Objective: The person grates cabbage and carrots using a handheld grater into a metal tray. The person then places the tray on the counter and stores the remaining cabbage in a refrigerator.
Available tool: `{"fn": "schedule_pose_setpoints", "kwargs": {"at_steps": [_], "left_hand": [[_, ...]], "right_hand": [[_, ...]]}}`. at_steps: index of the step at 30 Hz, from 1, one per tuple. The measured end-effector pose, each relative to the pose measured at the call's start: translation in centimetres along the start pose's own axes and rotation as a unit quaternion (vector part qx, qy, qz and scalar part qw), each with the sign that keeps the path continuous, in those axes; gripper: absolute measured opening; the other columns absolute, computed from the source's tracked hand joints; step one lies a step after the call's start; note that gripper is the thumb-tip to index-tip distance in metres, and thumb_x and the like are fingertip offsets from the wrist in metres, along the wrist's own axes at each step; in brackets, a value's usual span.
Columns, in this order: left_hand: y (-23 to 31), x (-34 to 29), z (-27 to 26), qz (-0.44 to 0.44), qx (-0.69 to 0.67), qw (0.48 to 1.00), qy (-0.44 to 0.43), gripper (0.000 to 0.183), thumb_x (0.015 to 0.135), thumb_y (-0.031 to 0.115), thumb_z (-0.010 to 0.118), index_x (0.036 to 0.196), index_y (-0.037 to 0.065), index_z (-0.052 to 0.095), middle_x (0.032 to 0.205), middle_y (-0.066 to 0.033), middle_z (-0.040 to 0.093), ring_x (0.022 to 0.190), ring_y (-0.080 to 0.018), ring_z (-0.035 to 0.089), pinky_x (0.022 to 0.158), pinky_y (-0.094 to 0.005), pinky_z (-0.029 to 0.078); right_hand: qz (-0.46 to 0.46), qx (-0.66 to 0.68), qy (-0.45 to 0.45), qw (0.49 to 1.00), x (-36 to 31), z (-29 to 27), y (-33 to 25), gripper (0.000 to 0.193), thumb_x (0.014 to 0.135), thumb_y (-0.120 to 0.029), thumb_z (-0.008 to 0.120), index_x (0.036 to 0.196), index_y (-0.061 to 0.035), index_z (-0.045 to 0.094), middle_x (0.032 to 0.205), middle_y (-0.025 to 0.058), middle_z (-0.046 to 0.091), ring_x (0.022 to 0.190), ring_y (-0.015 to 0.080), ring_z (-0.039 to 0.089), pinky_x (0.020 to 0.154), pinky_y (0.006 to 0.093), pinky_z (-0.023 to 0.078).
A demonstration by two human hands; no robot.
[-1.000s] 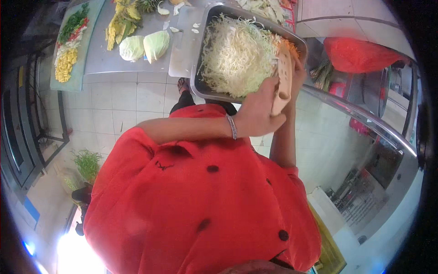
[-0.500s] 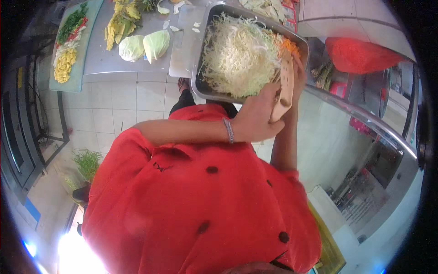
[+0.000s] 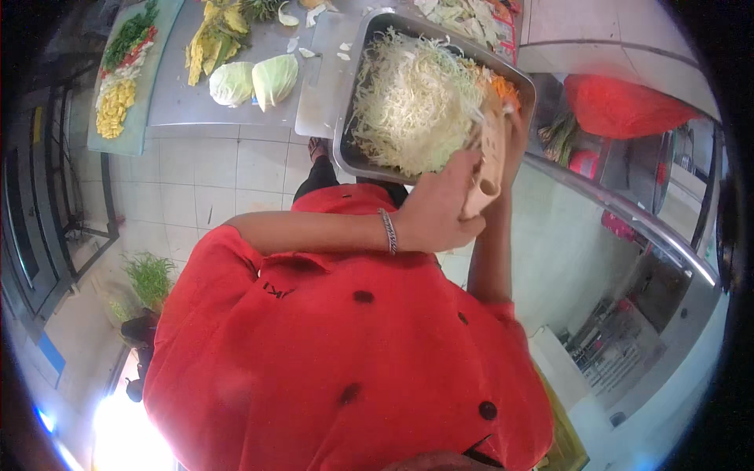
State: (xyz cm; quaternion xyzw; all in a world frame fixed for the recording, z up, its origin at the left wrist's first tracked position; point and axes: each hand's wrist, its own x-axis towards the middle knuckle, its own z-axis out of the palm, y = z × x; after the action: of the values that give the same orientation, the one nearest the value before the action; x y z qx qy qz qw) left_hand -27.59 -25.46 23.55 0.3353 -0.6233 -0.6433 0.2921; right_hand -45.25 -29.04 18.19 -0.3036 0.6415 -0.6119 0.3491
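A beige grater [image 3: 487,166], slotted along its edge and hollow at its near end, slants over the right side of a deep metal tray [image 3: 339,149]. My left hand [image 3: 441,206], a chain bracelet at its wrist, reaches across my body and is closed round the grater's near end. On the grater's far right side is my right hand [image 3: 514,145], fingers curled against it; what they hold is hidden. Pale shredded cabbage [image 3: 416,102] is heaped in the tray, with orange shreds, apparently carrot [image 3: 503,89], in its far right corner.
Left of the tray, a metal table [image 3: 184,110] holds cabbage pieces [image 3: 273,81] and yellow peelings [image 3: 214,43]. A board [image 3: 149,118] bears chopped vegetables at far left. To the right are a metal rail [image 3: 620,206] and a red bag [image 3: 624,108].
The whole view has shifted slightly, so the tray and table sit a little lower. The grater is tilted so its hollow end shows more. Both hands stay at it.
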Motion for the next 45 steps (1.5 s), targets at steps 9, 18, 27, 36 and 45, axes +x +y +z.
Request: {"fn": "schedule_pose_setpoints", "kwargs": {"at_steps": [9, 18, 27, 36, 45], "left_hand": [[0.5, 0.4, -0.5, 0.004, 0.025, 1.000, 0.002, 0.074, 0.075, 0.015, 0.072, 0.137, 0.001, 0.034, 0.106, -0.0272, 0.064, 0.095, -0.0489, 0.064, 0.083, -0.0494, 0.054], [0.7, 0.1, -0.6, -0.032, 0.016, 0.999, -0.020, 0.075, 0.075, 0.014, 0.071, 0.137, -0.001, 0.032, 0.110, -0.0300, 0.062, 0.096, -0.0495, 0.063, 0.085, -0.0508, 0.053], [0.3, 1.4, -0.9, -0.032, 0.026, 0.999, -0.005, 0.075, 0.074, 0.015, 0.071, 0.136, 0.000, 0.031, 0.105, -0.0282, 0.064, 0.095, -0.0489, 0.063, 0.084, -0.0510, 0.052], [0.6, 1.3, -1.1, -0.022, 0.067, 0.997, 0.023, 0.076, 0.073, 0.015, 0.072, 0.135, 0.000, 0.032, 0.106, -0.0286, 0.064, 0.096, -0.0485, 0.064, 0.085, -0.0504, 0.052], [0.0, 1.0, -0.8, -0.008, 0.063, 0.998, 0.007, 0.076, 0.072, 0.015, 0.072, 0.135, 0.000, 0.033, 0.107, -0.0269, 0.062, 0.094, -0.0482, 0.064, 0.083, -0.0515, 0.053]], "right_hand": [[0.008, -0.098, -0.017, 0.995, -0.5, 1.6, -2.8, 0.038, 0.103, -0.013, 0.047, 0.136, 0.0053, 0.054, 0.121, 0.0127, 0.063, 0.106, 0.0159, 0.062, 0.094, 0.0274, 0.048], [-0.083, -0.172, -0.044, 0.981, -1.3, 1.6, -2.7, 0.040, 0.098, -0.008, 0.045, 0.135, 0.0055, 0.055, 0.126, 0.0146, 0.061, 0.110, 0.0175, 0.061, 0.094, 0.0283, 0.048], [-0.080, -0.190, -0.026, 0.978, -1.2, 1.2, -1.9, 0.042, 0.103, -0.011, 0.041, 0.140, 0.0069, 0.050, 0.108, 0.0102, 0.066, 0.084, 0.0097, 0.062, 0.073, 0.0231, 0.050], [-0.051, -0.081, -0.033, 0.995, -3.0, 1.8, -1.4, 0.044, 0.104, -0.017, 0.046, 0.142, 0.0055, 0.047, 0.103, 0.0061, 0.064, 0.077, 0.0088, 0.061, 0.066, 0.0234, 0.050], [-0.029, -0.027, -0.016, 0.999, -2.0, 1.0, 0.0, 0.045, 0.104, -0.020, 0.043, 0.142, 0.0046, 0.047, 0.104, 0.0084, 0.065, 0.074, 0.0109, 0.061, 0.063, 0.0226, 0.050]]}}
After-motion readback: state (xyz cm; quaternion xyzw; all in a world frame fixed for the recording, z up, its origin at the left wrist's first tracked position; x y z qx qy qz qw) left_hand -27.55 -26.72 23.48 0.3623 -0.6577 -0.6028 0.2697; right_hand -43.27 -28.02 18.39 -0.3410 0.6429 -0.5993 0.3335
